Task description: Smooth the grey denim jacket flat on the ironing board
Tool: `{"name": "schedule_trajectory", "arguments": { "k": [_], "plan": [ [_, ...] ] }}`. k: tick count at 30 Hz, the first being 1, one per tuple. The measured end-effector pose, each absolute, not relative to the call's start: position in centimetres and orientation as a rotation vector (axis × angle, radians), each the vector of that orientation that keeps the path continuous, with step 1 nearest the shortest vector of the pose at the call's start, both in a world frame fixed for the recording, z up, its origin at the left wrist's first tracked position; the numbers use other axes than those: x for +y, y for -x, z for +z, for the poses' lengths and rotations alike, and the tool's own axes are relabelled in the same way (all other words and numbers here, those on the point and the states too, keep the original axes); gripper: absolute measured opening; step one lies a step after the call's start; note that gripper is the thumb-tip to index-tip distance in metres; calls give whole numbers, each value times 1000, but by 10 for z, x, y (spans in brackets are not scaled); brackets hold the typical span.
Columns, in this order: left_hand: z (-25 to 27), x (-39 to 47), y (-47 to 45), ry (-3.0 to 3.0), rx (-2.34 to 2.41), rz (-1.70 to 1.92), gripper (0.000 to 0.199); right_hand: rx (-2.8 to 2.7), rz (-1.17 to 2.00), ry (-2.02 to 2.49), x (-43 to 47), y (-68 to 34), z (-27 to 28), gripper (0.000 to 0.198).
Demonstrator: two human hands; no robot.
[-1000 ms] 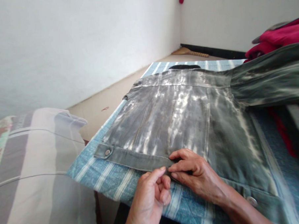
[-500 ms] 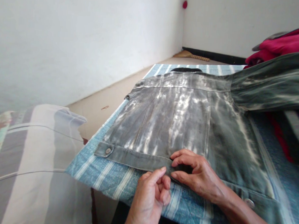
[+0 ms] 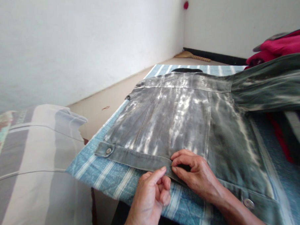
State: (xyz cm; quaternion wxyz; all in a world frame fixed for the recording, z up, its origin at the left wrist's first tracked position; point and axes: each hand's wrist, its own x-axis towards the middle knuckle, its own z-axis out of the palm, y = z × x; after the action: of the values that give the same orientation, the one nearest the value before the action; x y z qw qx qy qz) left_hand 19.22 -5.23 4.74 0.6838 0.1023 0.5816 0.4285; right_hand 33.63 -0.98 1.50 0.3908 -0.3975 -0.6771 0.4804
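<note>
A grey-green denim jacket (image 3: 179, 120) with pale, bleached-looking streaks lies back side up, its waistband toward me. A round metal button (image 3: 108, 151) shows at the band's left end and another button (image 3: 248, 203) toward its right. My right hand (image 3: 197, 172) pinches the middle of the waistband between thumb and fingers. Just left of it, my left hand (image 3: 152, 192) is palm up with curled fingers, its thumb tip at the band's lower edge. Whether anything is in those curled fingers is hidden. One jacket sleeve (image 3: 273, 81) stretches off to the right.
Under the jacket is a blue striped cloth (image 3: 107, 177) on a raised surface. A grey and white striped cloth (image 3: 38, 160) covers something at the left. Folded pink clothing (image 3: 287, 45) is piled at the back right. A broom-like object (image 3: 192, 56) lies by the far wall.
My right thumb has moved up slightly and the pinch on the waistband has tightened. The left hand has barely shifted. The jacket lies as before.
</note>
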Motion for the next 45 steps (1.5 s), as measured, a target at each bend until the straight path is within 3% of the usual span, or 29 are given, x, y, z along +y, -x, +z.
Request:
{"name": "schedule_trajectory", "arguments": {
  "k": [10, 19, 34, 39, 45],
  "plan": [
    [45, -53, -190, -250, 1297, 955, 40, -1740, 1170, 1086, -12, -333, 19, 5],
    [48, -55, -191, -211, 1392, 962, 45, -1598, 1311, 1036, -8, -337, 7, 21],
    [44, -65, -186, -447, 1491, 848, 46, -1617, 1271, 993, -9, -339, 6, 29],
    [42, -69, -184, -476, 1489, 823, 43, -1760, 1143, 942, -11, -341, 5, 35],
    [49, -78, -178, -744, 1477, 794, 35, -2095, 730, 940, -22, -345, 4, 35]
  ]
}}
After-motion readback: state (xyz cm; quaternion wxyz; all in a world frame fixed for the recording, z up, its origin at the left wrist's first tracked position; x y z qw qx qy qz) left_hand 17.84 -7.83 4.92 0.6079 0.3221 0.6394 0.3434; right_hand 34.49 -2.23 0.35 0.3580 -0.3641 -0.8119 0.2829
